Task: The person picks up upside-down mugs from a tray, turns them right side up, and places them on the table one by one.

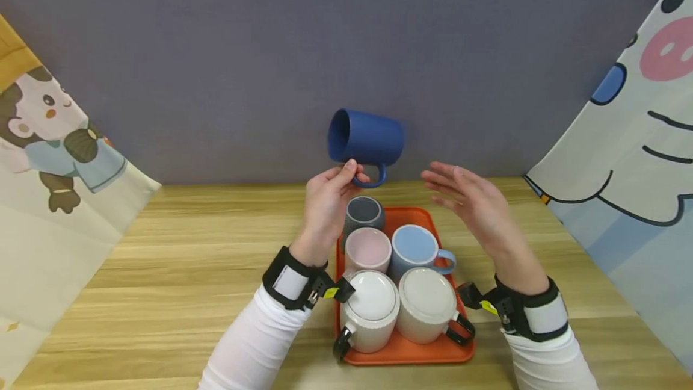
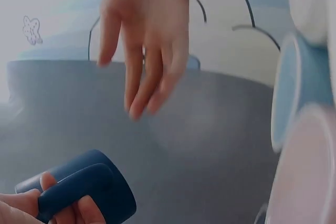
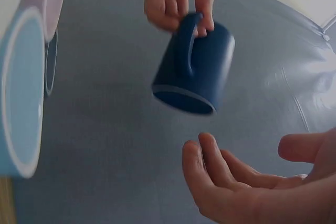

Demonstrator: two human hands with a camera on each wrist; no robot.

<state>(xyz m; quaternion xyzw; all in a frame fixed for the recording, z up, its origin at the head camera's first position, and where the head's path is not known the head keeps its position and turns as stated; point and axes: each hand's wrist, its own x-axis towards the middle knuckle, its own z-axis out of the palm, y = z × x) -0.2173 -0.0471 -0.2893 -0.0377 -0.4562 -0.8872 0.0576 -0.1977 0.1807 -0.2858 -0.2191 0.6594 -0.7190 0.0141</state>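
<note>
A dark blue mug (image 1: 373,137) hangs sideways in the air beyond the tray, its mouth to the left and its handle downward in the head view. My left hand (image 1: 327,203) holds it by the handle, and the left wrist view shows fingers curled round the handle of the mug (image 2: 113,198). To the right, apart from the mug, my right hand (image 1: 482,209) has its fingers extended and holds nothing. In the right wrist view a gap separates the right fingertips (image 3: 207,142) from the mug (image 3: 215,72).
An orange tray (image 1: 411,215) on the wooden table (image 1: 216,269) carries a grey cup (image 1: 364,212), a pink cup (image 1: 368,250), a light blue mug (image 1: 414,244) and two pale mugs (image 1: 428,306) with black handles. A grey backdrop (image 1: 243,77) rises behind; printed cloths flank the table.
</note>
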